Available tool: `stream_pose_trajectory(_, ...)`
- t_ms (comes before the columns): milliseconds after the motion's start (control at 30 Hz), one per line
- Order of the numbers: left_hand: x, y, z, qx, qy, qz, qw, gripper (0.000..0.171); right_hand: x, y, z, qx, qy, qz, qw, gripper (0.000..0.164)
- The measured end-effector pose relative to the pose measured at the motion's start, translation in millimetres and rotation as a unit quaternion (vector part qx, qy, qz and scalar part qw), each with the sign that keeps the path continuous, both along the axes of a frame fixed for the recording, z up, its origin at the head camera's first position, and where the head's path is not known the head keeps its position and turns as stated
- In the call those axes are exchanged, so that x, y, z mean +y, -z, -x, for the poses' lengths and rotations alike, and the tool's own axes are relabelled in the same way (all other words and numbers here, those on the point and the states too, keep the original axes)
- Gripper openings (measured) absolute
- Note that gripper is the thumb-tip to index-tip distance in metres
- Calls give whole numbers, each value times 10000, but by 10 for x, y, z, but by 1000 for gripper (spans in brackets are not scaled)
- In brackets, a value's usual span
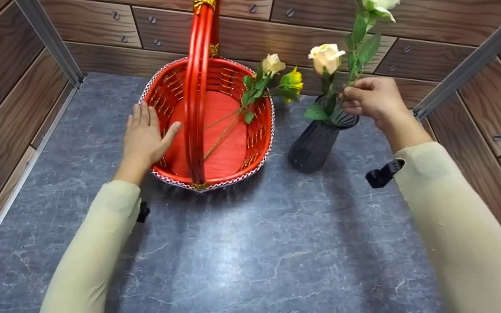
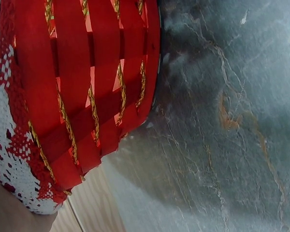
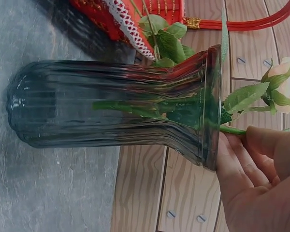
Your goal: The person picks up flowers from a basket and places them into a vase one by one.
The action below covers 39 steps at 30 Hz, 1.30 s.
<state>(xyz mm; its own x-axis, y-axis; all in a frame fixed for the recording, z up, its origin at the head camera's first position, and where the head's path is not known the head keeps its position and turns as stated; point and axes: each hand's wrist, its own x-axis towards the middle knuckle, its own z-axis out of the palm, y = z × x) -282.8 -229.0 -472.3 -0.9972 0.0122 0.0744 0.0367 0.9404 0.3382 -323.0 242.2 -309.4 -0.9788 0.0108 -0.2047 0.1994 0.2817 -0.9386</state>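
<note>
My left hand (image 1: 141, 134) lies on the left rim of a red woven basket (image 1: 228, 156), fingers straight and thumb spread inward. A dark, see-through ribbed glass vase (image 1: 313, 150) stands right of the basket. At its mouth, my right hand (image 1: 374, 102) pinches the green stem of a pale white rose (image 1: 381, 6) between thumb and fingers. Some fingertips are right at the vase's rim in the right wrist view. A peach rose (image 1: 326, 57) stands in the vase, with leaves over its rim. Part of a green stem (image 3: 121, 107) shows through the glass.
Inside the basket, a cream rose (image 1: 273, 64) and a yellow flower (image 1: 292, 81) lean over the right rim. The tall red handle (image 1: 196, 87) arches over the basket. Wood-patterned panels (image 1: 233, 32) enclose the grey marbled surface (image 1: 233, 243) at the back and sides.
</note>
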Motion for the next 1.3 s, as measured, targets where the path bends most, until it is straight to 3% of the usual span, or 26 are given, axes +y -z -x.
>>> stream_pose_trajectory(167,-2,5,-1,45,-5,-49,10000,102,3,-46,15,-284,-255,-330,9987,14)
stream_pose_trajectory(367,3,3,4,-24,-30,-25,10000,103,69,-105,-6,-621,-549,-154,9964,26)
stream_pose_trajectory(500,13,-10,7,-85,-28,-24,10000,104,146,-130,-64,-648,-586,84,9961,11)
stream_pose_trajectory(867,13,-11,-1,-104,-25,-33,9999,102,170,-101,-290,-369,-721,830,9932,13)
stream_pose_trajectory(1300,1,17,6,-26,-21,-25,10000,103,-122,76,-426,-387,-850,2131,9726,18)
